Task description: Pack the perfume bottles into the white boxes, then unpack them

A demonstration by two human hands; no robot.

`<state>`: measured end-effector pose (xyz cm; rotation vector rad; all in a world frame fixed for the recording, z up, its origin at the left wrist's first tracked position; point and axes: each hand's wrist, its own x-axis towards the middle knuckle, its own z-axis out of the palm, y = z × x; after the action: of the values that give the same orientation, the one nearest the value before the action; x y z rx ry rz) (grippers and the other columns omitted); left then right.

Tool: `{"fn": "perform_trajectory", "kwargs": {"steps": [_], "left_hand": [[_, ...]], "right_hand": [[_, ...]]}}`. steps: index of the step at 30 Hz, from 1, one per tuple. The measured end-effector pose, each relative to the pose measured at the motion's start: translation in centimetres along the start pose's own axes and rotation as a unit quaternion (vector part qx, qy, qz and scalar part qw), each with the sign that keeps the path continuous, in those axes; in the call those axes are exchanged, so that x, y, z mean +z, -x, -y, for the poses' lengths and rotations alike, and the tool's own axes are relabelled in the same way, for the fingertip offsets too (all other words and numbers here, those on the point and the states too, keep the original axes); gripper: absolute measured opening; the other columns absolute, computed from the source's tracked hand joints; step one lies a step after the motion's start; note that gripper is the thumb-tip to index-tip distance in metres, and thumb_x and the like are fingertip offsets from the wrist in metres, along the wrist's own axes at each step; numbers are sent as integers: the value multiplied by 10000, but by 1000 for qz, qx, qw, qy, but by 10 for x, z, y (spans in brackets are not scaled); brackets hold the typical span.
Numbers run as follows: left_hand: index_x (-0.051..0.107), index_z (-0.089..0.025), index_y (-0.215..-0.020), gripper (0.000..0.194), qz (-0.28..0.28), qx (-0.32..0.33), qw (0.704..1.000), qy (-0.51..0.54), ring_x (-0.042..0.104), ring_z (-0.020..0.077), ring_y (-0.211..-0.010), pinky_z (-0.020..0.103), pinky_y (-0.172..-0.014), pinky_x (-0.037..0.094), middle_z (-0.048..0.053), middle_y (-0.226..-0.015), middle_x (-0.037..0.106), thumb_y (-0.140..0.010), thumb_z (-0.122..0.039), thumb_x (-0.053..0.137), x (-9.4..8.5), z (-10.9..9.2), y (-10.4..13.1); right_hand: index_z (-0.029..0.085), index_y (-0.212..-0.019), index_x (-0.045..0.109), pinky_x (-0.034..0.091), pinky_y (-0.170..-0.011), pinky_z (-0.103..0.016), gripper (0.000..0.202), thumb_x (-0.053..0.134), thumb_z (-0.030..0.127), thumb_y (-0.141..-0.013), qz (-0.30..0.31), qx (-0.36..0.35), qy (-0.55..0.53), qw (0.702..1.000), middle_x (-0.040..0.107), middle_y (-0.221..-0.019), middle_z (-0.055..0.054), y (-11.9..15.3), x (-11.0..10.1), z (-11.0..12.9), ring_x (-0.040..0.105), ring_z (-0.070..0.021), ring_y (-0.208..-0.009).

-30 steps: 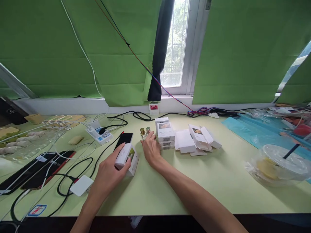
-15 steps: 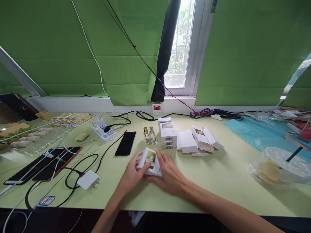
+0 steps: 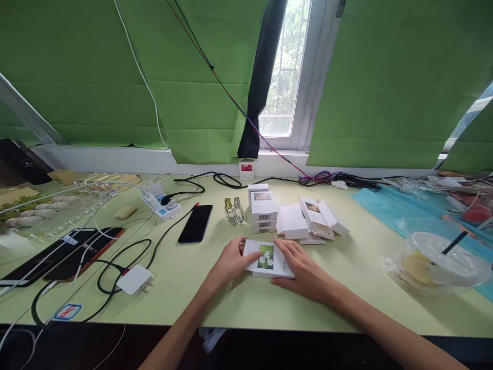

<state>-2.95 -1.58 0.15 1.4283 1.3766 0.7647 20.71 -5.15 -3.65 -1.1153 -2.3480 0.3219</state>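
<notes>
A white box with a green and white flower picture (image 3: 266,257) lies near the table's front edge, between my hands. My left hand (image 3: 233,259) grips its left end, thumb on top. My right hand (image 3: 302,267) holds the right end, fingers over the top and thumb along the near side. Behind it stands a stack of white boxes (image 3: 264,216). Two small glass bottles (image 3: 234,211), one gold-capped and one silver-capped, stand left of the stack. Several open or flattened white cartons (image 3: 295,221) lie to its right.
A black phone (image 3: 195,224) lies left of the bottles. Farther left are a power strip (image 3: 164,205), two more phones, a white charger (image 3: 135,280) and cables. A lidded plastic cup (image 3: 442,257) stands at the right by blue sheeting (image 3: 385,208).
Both hands and the flower-picture box have shifted to the right. The box has turned from a tilt to lie nearly level, its picture facing up. My hands are farther apart.
</notes>
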Motion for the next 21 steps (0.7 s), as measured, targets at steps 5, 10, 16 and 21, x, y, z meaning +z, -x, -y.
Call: {"fn": "perform_trajectory", "kwargs": {"steps": [5,10,16,21], "left_hand": [[666,-159,-965,546,31,-1,987,159,610,149,-598,215,-458,436,47,-757,687,-802,-680,670,2,-2,2],[718,-131,-913,429,55,18,988,144,527,90,-534,186,-428,374,43,-773,686,-760,-531,748,-2,2,7],[696,-149,-1098,399,106,-31,990,89,416,44,-388,170,-376,282,10,-703,697,-733,-310,679,-1,6,10],[716,-121,-932,308,157,-76,985,-11,439,82,-308,176,-306,198,3,-529,639,-686,-241,574,-9,3,4]], "right_hand": [[210,-1589,268,493,-1123,-535,855,737,405,-900,-4,-3,-2,1000,527,-1470,-182,1,-1,-3,492,-349,-1376],[208,-1594,257,494,-1120,-536,876,746,391,-891,-5,-5,-2,1000,535,-1464,-184,0,-2,-1,495,-349,-1375],[222,-1600,250,492,-1117,-550,862,730,383,-903,-6,-3,-7,1000,534,-1465,-183,0,-3,1,493,-353,-1379],[207,-1591,281,486,-1122,-551,852,738,409,-900,-10,-2,-4,1000,527,-1473,-185,0,-1,-2,487,-355,-1378]]}}
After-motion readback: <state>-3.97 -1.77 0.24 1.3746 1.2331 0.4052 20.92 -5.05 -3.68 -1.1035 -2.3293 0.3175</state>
